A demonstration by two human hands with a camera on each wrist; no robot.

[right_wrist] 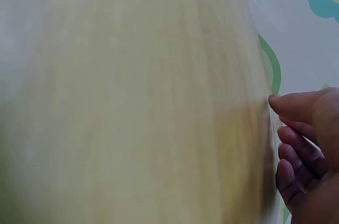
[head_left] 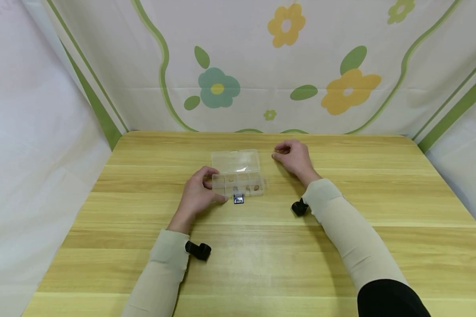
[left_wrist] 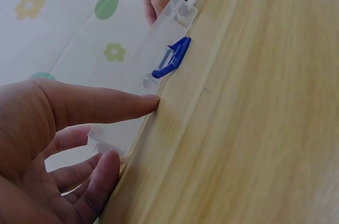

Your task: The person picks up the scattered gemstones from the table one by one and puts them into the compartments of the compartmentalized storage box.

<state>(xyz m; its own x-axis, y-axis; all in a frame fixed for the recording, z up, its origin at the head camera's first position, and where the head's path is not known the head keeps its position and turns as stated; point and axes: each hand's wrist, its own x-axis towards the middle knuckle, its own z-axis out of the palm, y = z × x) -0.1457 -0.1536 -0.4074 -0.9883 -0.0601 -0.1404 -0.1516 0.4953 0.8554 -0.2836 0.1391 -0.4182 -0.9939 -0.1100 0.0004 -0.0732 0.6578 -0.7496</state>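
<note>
A clear plastic compartment box [head_left: 238, 185] stands on the table with its lid [head_left: 235, 162] raised at the back. Several small brownish pieces [head_left: 256, 187] lie in its compartments. A blue latch [left_wrist: 173, 58] juts from its front side. My left hand [head_left: 198, 191] holds the box at its left end, the thumb along the front and the other fingers at the end and behind. To the right of the box, apart from it, my right hand [head_left: 295, 158] is low near the back of the table. Its thumb and bent fingers come close together; I cannot tell if anything small is between them.
The wooden table [head_left: 262, 259] reaches back to a white cloth [head_left: 254, 53] with printed flowers. More white cloth [head_left: 35, 145] hangs at the left side. Black wrist cameras [head_left: 200, 251] are strapped over both pale sleeves.
</note>
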